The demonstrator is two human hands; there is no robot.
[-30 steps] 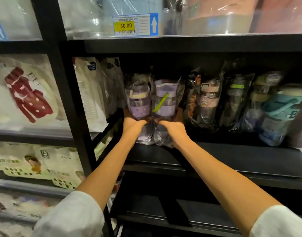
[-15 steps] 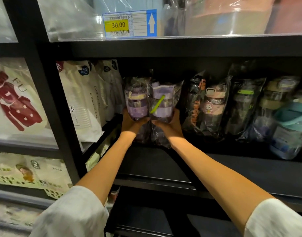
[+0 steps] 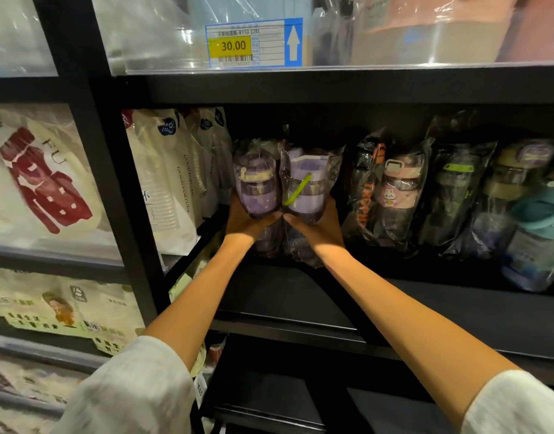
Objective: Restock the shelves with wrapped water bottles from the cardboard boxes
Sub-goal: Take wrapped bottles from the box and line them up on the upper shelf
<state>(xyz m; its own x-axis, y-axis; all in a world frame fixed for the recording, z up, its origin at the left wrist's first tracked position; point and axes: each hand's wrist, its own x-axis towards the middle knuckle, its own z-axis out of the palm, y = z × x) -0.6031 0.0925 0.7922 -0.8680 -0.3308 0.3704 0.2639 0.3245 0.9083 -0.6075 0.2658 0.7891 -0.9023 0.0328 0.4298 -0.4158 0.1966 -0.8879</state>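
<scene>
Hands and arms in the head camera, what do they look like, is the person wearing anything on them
Both hands, left and right, are bare, with no gloves, and no rings or watch visible. The forearms are bare too. Loose white sleeves are pushed up near the elbows on both arms.

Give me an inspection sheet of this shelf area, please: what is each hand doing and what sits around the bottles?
Surface: black shelf, bare along its front edge.
Job's things: two wrapped purple bottles side by side, left purple bottle and right purple bottle with a green strap; no cardboard box in view.
Clutter: more wrapped bottles to the right, among them a pink bottle and a teal bottle.
Hands: left hand holds the left purple bottle from below; right hand holds the right one.
Cables: nothing seen.
Surroundings: white packets to the left; price tag reading 30.00 on the shelf above.
</scene>
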